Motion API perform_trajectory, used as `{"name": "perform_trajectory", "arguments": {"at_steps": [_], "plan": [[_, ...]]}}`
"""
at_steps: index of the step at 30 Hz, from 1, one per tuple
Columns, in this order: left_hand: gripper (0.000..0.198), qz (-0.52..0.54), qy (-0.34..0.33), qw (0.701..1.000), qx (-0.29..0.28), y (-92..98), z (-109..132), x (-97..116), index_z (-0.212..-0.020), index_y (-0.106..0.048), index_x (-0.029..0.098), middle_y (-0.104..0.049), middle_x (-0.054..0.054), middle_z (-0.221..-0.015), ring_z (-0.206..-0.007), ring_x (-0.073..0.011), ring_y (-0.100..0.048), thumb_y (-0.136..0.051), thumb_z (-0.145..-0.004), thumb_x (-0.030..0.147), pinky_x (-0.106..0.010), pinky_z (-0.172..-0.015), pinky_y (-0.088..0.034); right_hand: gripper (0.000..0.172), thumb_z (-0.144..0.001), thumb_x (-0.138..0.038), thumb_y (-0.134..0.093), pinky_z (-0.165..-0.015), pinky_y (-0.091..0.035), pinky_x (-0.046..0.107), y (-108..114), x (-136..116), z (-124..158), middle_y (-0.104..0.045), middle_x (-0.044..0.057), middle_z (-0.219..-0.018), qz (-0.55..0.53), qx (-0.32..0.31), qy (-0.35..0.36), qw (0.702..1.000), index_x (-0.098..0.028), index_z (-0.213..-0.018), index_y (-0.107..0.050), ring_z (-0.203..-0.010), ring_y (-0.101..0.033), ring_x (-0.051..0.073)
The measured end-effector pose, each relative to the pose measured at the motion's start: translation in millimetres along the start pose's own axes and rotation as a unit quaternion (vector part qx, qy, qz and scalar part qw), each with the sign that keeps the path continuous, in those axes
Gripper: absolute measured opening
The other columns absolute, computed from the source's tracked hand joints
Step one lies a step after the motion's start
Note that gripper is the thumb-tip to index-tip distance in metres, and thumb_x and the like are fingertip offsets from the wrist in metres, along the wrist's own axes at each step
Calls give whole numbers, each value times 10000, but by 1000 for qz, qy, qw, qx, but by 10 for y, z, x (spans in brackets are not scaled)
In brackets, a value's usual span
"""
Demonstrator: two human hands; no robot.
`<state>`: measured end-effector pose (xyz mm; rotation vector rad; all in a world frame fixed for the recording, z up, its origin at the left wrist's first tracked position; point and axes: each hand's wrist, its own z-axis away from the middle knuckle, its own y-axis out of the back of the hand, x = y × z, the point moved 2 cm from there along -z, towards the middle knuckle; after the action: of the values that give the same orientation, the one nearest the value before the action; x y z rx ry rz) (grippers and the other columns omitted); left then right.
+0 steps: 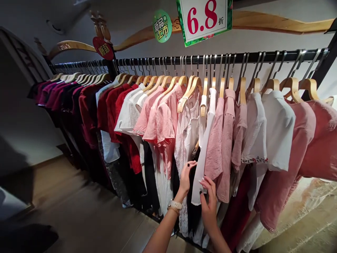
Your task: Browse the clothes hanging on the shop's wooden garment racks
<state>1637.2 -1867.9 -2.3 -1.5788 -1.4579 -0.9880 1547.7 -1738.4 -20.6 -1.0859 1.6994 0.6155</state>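
In the middle of a full clothes rack, both my hands reach in among the hanging garments. My left hand [185, 177], with a pale watch [175, 204] on its wrist, stretches its fingers beside a white lace dress [181, 151] and a dark garment. My right hand [210, 202] is at the lower part of a long white sleeve [201, 174], thumb and fingers apart; whether it touches the cloth I cannot tell. Just right of the sleeve hangs a pink shirt [214, 154]. Wooden hangers [195, 89] carry the garments.
A black rail [158, 59] runs across the rack. Red tops [126, 102] and dark purple tops [50, 91] hang to the left, white and dusky pink tops [321, 137] to the right. Above hangs a discount sign [205, 19]. Tiled floor [86, 214] lies at the lower left.
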Motion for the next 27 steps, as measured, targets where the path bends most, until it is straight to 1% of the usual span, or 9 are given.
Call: {"name": "perform_trajectory", "arguments": {"at_steps": [2,3,7,12,15,17,20,24,27], "plan": [[346,-10,2,989,146,81,-86,-87,-1100,-614,178,-666,-123,-1180,-1137,-237,-644,-440,-982,453,-409,-1023,-488,374,-885,-231,-536,-1210,-291,490,-133,-158,-219,-453,67,-1523,76,-45,54,995,-306,-1199,-725,-1436,-396,277],[320,-31,6,984,175,86,-135,-137,-1133,-598,184,-651,-124,-1216,-1162,-236,-632,-522,-950,436,-413,-1036,-480,417,-876,-215,-530,-1222,-259,522,-210,-193,-316,-405,70,-1564,111,-63,68,989,-309,-1240,-710,-1481,-326,293],[529,-136,10,987,85,-36,-327,-289,-1281,-544,186,-631,-141,-1308,-1222,-263,-611,-730,-803,315,-439,-1056,-473,580,-862,-234,-529,-1192,-175,670,-378,-73,-561,-231,141,-1665,215,-50,46,974,-246,-1441,-564,-1559,-88,360],[356,-183,6,977,112,-26,-315,-250,-1248,-575,185,-658,-137,-1270,-1207,-260,-621,-598,-914,305,-443,-1079,-445,694,-835,-279,-528,-1184,-196,667,-127,202,-606,-379,168,-1596,207,38,12,978,-210,-1520,-441,-1498,-273,364],[381,-155,-57,972,166,13,-198,-153,-1311,-514,202,-611,-131,-1326,-1241,-224,-591,-538,-970,369,-400,-1087,-438,601,-845,-275,-504,-1208,-250,568,14,238,-576,-490,130,-1515,149,58,20,987,-222,-1443,-528,-1436,-389,302],[451,-157,-80,976,131,-11,-153,-124,-1321,-506,206,-612,-129,-1322,-1224,-231,-599,-601,-939,424,-391,-1067,-454,547,-846,-273,-504,-1210,-282,514,61,211,-558,-550,107,-1454,99,70,24,992,-230,-1387,-575,-1392,-447,265],[513,-213,-30,975,50,-55,-170,-166,-1282,-560,197,-667,-121,-1243,-1129,-262,-648,-689,-864,466,-401,-1003,-489,582,-836,-271,-516,-1218,-283,477,123,157,-548,-546,94,-1463,39,97,14,994,-227,-1416,-540,-1389,-450,239],[408,-230,8,972,56,-27,-224,-225,-1185,-628,182,-717,-98,-1077,-1020,-257,-681,-529,-948,498,-399,-948,-512,643,-829,-317,-553,-1239,-232,479,256,136,-558,-493,109,-1510,11,139,-16,990,-206,-1459,-478,-1434,-389,249],[530,-229,2,971,63,-60,-227,-204,-1313,-564,170,-688,-132,-1201,-1135,-275,-652,-579,-920,525,-400,-988,-499,661,-823,-346,-565,-1244,-215,479,329,140,-569,-466,116,-1533,10,161,-24,987,-202,-1461,-466,-1445,-371,258]]}}
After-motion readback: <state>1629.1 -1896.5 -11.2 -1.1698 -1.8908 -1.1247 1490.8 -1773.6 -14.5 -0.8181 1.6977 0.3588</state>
